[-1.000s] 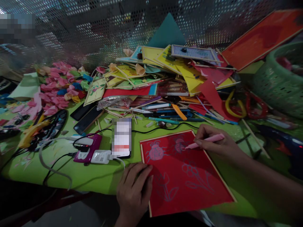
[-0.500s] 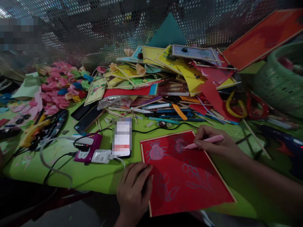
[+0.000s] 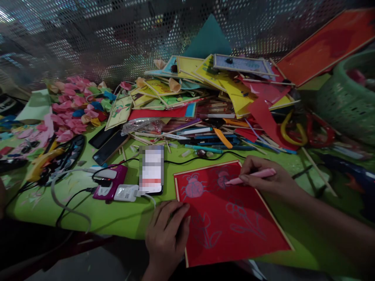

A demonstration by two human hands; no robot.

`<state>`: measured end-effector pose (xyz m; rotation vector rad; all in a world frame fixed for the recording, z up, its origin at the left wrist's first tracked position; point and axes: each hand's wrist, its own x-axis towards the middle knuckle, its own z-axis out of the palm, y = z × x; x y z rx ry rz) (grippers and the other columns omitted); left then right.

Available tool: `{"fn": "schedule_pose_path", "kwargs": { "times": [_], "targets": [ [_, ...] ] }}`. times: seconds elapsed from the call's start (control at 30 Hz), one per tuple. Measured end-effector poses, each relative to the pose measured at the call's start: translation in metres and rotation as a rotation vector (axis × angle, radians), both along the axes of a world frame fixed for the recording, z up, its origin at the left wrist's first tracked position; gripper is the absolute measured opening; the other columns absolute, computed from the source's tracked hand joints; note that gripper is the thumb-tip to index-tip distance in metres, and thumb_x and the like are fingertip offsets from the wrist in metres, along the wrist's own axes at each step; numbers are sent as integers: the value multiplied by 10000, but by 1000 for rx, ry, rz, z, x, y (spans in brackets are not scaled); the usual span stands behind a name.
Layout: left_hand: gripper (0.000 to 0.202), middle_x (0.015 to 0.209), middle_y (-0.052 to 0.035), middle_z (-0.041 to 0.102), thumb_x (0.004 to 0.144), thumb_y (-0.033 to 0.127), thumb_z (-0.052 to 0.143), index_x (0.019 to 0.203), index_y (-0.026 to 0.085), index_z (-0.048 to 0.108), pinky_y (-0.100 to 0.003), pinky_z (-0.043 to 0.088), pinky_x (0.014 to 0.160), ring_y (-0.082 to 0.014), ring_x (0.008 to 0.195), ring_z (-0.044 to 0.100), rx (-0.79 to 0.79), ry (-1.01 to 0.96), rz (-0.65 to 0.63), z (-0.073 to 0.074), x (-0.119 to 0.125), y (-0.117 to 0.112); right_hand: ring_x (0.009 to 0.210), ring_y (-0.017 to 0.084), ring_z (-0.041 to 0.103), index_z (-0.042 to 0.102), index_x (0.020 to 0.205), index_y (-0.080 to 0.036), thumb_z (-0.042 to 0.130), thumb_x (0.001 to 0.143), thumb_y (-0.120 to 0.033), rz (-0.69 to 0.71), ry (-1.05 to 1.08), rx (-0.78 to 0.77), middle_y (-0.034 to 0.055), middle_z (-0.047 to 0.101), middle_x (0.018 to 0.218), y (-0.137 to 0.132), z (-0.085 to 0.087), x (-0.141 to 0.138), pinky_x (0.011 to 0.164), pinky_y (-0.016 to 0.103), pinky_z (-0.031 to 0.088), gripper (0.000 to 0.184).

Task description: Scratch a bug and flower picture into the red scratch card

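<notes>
A red sheet [image 3: 222, 234] edged with thin wooden strips lies in front of me. Two ladybirds and two flowers are outlined on it; the left ladybird [image 3: 193, 189] is filled in pink, the right ladybird [image 3: 222, 179] partly. My right hand [image 3: 259, 175] grips a pink marker [image 3: 262, 173], its tip on or just over the right ladybird. My left hand [image 3: 168, 230] rests on the sheet's left edge, fingers stretched out and holding nothing.
A phone [image 3: 151, 169] and a purple power strip [image 3: 117, 175] with cables lie to the left. Behind are pens, sticks and framed cards [image 3: 243, 66]. Pink paper petals [image 3: 68, 105] heap at back left. Scissors [image 3: 293, 130] and a green basket [image 3: 345, 97] are on the right.
The marker tip has shifted very slightly left over the right ladybird. My left hand stays on the sheet's edge.
</notes>
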<state>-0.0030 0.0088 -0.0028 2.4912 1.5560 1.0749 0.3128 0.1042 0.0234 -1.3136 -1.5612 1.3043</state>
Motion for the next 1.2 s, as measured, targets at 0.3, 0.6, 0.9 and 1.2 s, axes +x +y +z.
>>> {"fn": "schedule_pose_path", "kwargs": {
  "times": [0.3,0.6,0.9,1.2],
  "targets": [
    [275,1093,-66,735,962,107,634,1201,206,729,-332,545,958,-194,1025,672,-11,16,-12,-2,-3,-1,590,146,447,639,741,-211,748,878,-432,-24,-33,27,-25,575,653,1,-2,2,559,290,310,282],
    [266,1094,-65,737,972,115,626,1196,210,732,-335,540,957,-196,1029,672,-17,8,1,-1,-1,0,578,150,473,637,715,-216,755,823,-417,-59,-39,72,-27,586,644,4,-3,3,557,286,331,257],
    [279,1098,-67,727,967,100,626,1206,200,728,-335,528,974,-198,1050,658,-20,-3,-8,-3,-3,-1,586,139,464,633,746,-213,755,872,-427,-36,-26,54,-28,589,653,3,-6,4,553,282,323,277],
    [251,1069,-65,732,971,106,621,1175,199,735,-327,537,945,-191,1003,667,5,-15,-4,1,0,0,570,137,460,625,716,-225,765,840,-424,-46,-26,40,-27,587,632,2,-4,3,545,282,328,273]
  ]
}}
